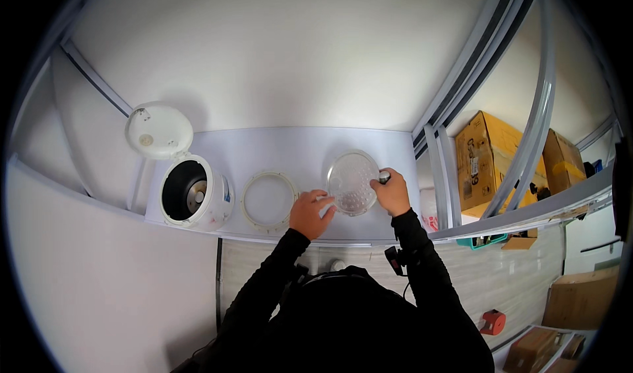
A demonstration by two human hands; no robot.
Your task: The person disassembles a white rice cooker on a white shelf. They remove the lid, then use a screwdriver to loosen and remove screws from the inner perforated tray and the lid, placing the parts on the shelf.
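Note:
A white rice cooker (pixel 210 205) stands at the left of the table, its lid (pixel 158 132) raised and its dark inside showing. To its right lies a white ring (pixel 245 198). Further right is a round, silvery, see-through disc (pixel 353 169) with a pale rim and rows of small dimples or holes. My left hand (pixel 312 215) is between ring and disc, fingers apart, fingertips at the disc's left edge; whether they touch it, I cannot tell. Beside the disc's right edge, my right hand (pixel 393 193) is closed on a small silver cylinder (pixel 384 176), mostly hidden by the fingers.
The narrow white table (pixel 290 149) meets a pale wall behind. Metal frame posts (pixel 451 175) rise at its right end. Beyond them are cardboard boxes (pixel 484 162). On the floor at lower right are a red stool-like object (pixel 493 321) and a teal crate (pixel 484 241).

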